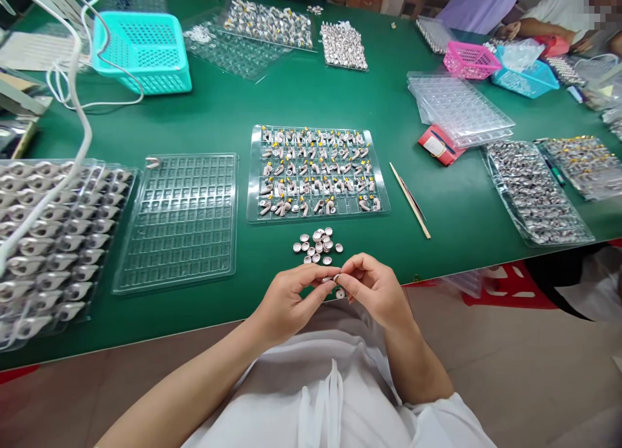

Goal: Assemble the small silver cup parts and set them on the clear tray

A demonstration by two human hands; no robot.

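Close to the table's front edge, my left hand (297, 300) and my right hand (377, 288) meet fingertip to fingertip. Both are pinched on a small pale part (335, 279), mostly covered by the fingers. One round cap (341, 294) shows just below the fingertips. Several small round white caps with dark rims (318, 246) lie loose on the table beyond my hands. Behind them is a clear plastic tray (253, 176) holding rows of small curved beige parts (305, 168) with yellow bits; a few of its front-row slots show no part.
To the left lie a clear tray (184, 227) with one part in its corner and trays of beige housings (63, 240). A wooden stick (411, 201), a red packet (440, 144) and stacked clear trays (459, 107) are right. A turquoise basket (140, 52) stands back left. Other people sit opposite.
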